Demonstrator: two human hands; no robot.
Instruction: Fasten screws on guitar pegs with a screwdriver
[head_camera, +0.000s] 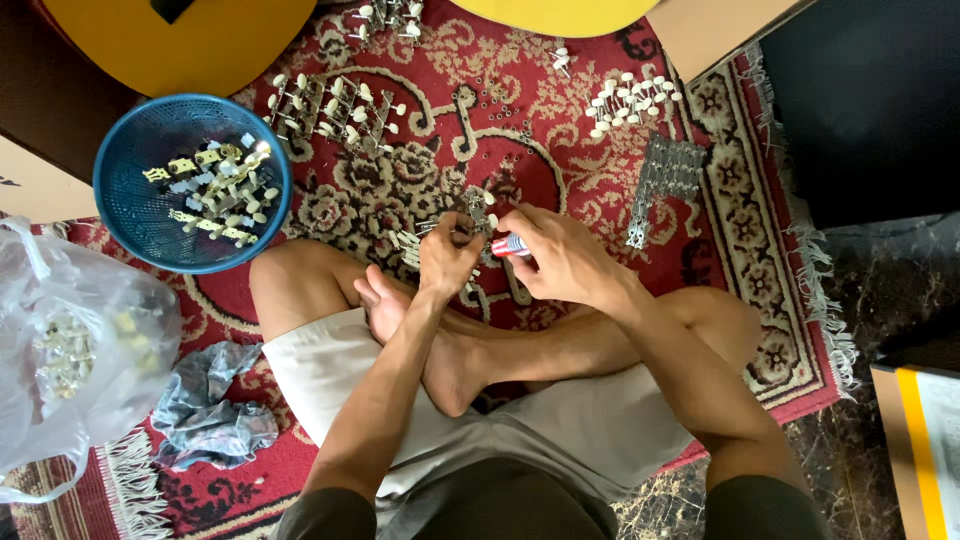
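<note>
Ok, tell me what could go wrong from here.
The left hand pinches a small metal tuner part while the right hand works a red-handled screwdriver on it; a slip could jab the left fingers. Tiny screws lie loose on the patterned red rug, where a dropped one would probably be hard to find. The bare foot rests close to the loose parts.

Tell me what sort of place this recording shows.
Probably a home floor used as an informal guitar repair spot: the person sits cross-legged on a red patterned rug, with yellow guitar bodies at the top and a blue basket of tuning machine parts.
</note>
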